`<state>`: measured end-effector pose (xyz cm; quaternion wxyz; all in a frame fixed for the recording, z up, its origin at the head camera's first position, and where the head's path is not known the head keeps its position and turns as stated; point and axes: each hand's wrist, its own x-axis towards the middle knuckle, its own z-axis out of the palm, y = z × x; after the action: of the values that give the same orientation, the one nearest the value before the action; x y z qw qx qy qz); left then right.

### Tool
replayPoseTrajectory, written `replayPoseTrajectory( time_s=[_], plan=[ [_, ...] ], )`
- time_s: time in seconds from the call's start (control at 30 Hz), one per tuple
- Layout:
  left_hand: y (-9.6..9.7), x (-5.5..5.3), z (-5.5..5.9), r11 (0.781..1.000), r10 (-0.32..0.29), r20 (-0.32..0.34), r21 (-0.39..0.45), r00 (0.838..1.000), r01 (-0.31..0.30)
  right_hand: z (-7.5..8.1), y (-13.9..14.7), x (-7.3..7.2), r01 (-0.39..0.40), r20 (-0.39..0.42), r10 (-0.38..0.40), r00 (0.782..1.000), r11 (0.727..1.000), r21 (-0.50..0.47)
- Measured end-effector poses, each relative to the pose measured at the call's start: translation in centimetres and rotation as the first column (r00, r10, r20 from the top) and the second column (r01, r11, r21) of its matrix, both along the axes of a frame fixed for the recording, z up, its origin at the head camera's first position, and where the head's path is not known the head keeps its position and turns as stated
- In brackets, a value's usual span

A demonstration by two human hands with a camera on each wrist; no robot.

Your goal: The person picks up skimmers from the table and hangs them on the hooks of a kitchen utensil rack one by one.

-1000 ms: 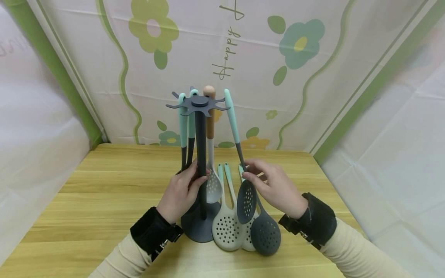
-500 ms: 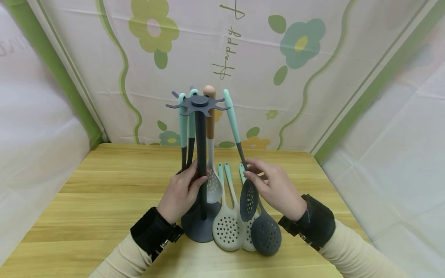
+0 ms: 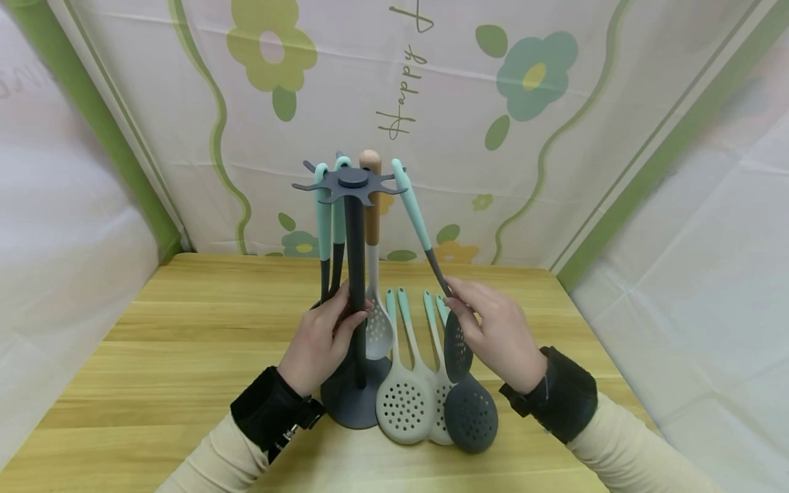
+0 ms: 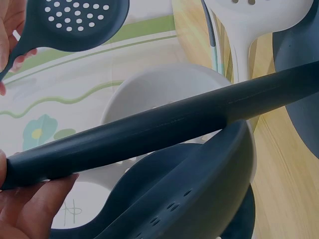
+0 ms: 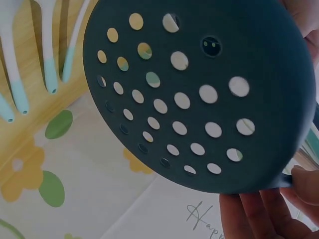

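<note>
My left hand (image 3: 320, 342) grips the dark post (image 3: 356, 274) of an upright utensil stand with a hooked top (image 3: 353, 179) and round base (image 3: 351, 409). With my right hand (image 3: 493, 329) I pinch the dark stem of a slotted skimmer (image 3: 459, 346). Its mint handle (image 3: 411, 212) slants up to the stand's right-hand hook, the tip right at that hook. Large round holes show in its bowl (image 5: 174, 99) in the right wrist view. On the stand hang a white slotted spoon (image 3: 379, 329) with a wooden handle and two mint-handled utensils (image 3: 323, 226), their dark heads partly hidden by my left hand.
Right of the base, pale skimmers (image 3: 405, 407) and a dark skimmer (image 3: 471, 414) lie on the wooden table (image 3: 154, 383), mint handles pointing away. A flowered white cloth (image 3: 431, 103) stands behind the table's far edge, with white cloth on both sides.
My right hand has moved slightly right, swinging the skimmer's head outward, so its handle slants more. The handle tip has shifted a little left at the hook. My left hand stays on the post.
</note>
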<state>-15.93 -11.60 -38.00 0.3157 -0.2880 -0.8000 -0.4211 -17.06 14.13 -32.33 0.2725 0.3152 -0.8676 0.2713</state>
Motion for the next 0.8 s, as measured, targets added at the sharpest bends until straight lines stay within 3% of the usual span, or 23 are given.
replayPoseTrajectory(
  time_s=[0.27,0.8],
  plan=[
    [0.03,-0.06,-0.02,1.0,0.007,-0.008,0.001,1.0,-0.007,-0.1,0.07,-0.2,-0.019,-0.075,0.019,0.997,1.0,-0.002],
    [0.08,-0.02,-0.04,1.0,0.012,0.003,0.007,1.0,-0.012,-0.43,-0.34,-0.56,-0.059,-0.065,0.061,0.996,0.998,0.029]
  ],
)
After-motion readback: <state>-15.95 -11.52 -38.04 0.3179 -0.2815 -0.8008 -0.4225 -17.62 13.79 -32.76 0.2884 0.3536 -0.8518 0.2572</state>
